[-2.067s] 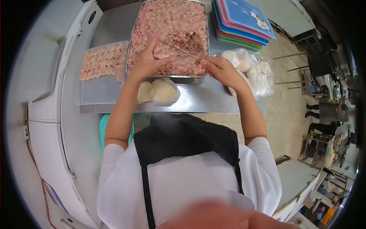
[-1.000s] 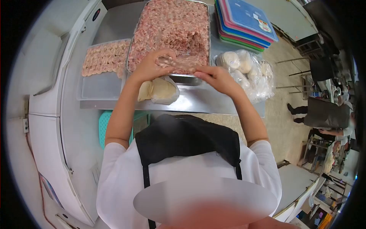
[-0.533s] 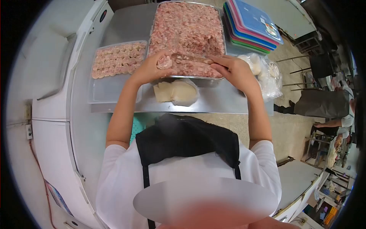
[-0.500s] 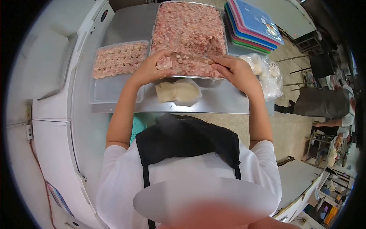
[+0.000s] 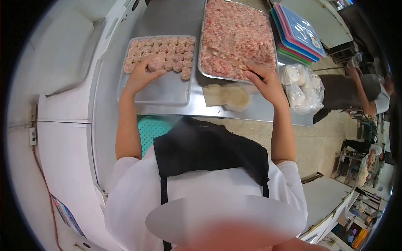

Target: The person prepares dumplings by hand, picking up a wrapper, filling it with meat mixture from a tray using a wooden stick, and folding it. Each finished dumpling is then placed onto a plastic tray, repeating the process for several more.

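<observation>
My left hand [image 5: 144,76] is over the clear plastic tray [image 5: 167,90], its fingers round a meat dumpling [image 5: 156,64] at the front of several rows of dumplings [image 5: 161,47]. At the front edge of the large metal tray of ground meat [image 5: 238,35], my right hand [image 5: 263,79] grips a thin spatula [image 5: 226,61], whose blade lies on the meat. A stack of thin, pale wrappers [image 5: 226,96] rests on the steel table in front of the meat tray.
Plastic bags of pale round items [image 5: 300,88] sit right of the wrappers. Behind them is a stack of coloured lids [image 5: 297,31]. A green perforated stool [image 5: 155,130] is below the table's front edge. A co-worker [image 5: 351,92] stands at the right.
My left hand has moved left with the dumpling from the meat tray to the plastic tray. My right hand stays at the meat. The view has shifted, and the co-worker has moved.
</observation>
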A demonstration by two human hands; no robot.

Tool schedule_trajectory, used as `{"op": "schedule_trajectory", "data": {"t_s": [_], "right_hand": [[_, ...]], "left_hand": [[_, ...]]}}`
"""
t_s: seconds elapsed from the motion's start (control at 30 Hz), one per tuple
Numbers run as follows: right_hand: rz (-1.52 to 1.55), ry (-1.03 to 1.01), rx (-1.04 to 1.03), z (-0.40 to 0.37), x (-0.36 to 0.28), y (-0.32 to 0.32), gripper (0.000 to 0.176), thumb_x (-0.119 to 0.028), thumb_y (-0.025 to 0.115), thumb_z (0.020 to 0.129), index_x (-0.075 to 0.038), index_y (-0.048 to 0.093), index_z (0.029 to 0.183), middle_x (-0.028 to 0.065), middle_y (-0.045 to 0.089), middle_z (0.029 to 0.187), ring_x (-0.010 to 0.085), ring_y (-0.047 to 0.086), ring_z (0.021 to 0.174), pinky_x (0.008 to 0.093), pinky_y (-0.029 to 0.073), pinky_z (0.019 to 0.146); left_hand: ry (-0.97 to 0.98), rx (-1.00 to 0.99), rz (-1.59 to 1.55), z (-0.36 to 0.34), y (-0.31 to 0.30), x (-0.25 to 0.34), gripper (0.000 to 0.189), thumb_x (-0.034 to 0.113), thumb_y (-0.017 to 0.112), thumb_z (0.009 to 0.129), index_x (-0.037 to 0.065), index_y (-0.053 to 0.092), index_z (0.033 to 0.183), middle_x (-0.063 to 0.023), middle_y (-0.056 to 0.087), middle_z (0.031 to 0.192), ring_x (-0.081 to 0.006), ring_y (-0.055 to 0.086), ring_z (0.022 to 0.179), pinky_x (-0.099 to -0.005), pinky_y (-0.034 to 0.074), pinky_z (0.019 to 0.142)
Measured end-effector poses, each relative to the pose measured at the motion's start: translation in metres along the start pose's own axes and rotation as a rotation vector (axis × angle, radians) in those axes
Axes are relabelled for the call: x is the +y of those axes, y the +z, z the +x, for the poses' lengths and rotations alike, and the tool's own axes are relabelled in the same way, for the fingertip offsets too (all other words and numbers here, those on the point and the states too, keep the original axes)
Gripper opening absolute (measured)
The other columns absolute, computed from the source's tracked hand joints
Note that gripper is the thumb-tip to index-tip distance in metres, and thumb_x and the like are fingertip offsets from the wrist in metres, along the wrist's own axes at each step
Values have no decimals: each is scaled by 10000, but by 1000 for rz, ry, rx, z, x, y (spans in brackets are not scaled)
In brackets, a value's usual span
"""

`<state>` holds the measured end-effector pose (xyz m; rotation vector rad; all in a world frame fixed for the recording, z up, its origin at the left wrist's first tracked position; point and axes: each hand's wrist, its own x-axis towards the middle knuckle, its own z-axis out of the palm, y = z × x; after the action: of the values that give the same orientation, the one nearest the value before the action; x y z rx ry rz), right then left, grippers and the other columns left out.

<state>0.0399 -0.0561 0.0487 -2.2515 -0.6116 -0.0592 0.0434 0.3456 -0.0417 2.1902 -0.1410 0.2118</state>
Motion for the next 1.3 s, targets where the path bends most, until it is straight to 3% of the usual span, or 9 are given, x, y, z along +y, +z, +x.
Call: {"op": "schedule_trajectory", "data": {"t_s": [0.2,0.3,0.4,0.5,0.7,0.8,0.9,1.1,1.3], "right_hand": [[260,436,64,-34,22,32,341,-217,638,912,27,635,1150,68,682,942,113,600,833,251,492,744],[347,438,127,-46,32,36,333,-251,647,908,-23,653,1151,-50,542,713,23,448,590,184,346,495],[310,428,156,-52,32,33,331,-259,643,911,-28,654,1148,-59,521,692,18,426,569,182,335,487],[285,553,92,-54,27,20,350,-239,634,918,22,635,1150,21,658,901,94,569,799,245,463,692],[77,313,54,-46,70,-3,365,-334,534,961,-10,653,1078,106,667,839,236,612,745,339,473,705],[-219,358,-11,-27,89,-32,349,-363,528,953,-53,671,1028,114,623,756,220,607,723,340,468,663],[-798,177,-47,-4,124,-65,321,-354,560,904,-54,666,864,159,658,793,366,633,794,428,509,685],[-1006,-104,-26,64,142,-94,284,-272,569,858,-74,683,689,133,659,708,322,663,693,438,518,603],[-969,-296,-146,77,177,-43,141,-125,590,740,-46,696,691,149,677,720,300,682,696,410,532,589]], "left_hand": [[4,-126,176,-29,14,-60,579,226,771,716,80,551,1231,-158,592,1143,-286,594,1026,-374,479,859],[-62,-100,174,-32,44,-31,620,208,762,721,88,489,1265,-187,572,1202,-350,594,1034,-402,489,835],[-210,-171,150,-26,63,-11,701,194,746,738,133,409,1350,-175,563,1232,-338,581,1070,-410,483,858],[-30,-61,159,-21,85,-12,759,143,727,750,176,347,1406,-186,549,1259,-352,559,1108,-419,473,892],[49,-63,185,-8,101,-8,820,92,733,739,210,318,1437,-198,516,1300,-383,515,1161,-424,440,952],[-1,-186,176,-10,85,8,791,114,737,744,190,347,1428,-181,525,1286,-380,502,1173,-431,422,969],[28,-122,398,-17,79,38,664,122,721,758,125,438,1358,-189,538,1255,-379,501,1167,-429,412,981],[314,-268,31,-29,152,118,344,125,702,765,60,622,1093,-172,590,1110,-340,539,1087,-409,426,954],[324,-351,73,-40,223,136,323,135,730,734,57,623,1029,-145,558,1053,-338,521,1053,-413,426,921]]}}
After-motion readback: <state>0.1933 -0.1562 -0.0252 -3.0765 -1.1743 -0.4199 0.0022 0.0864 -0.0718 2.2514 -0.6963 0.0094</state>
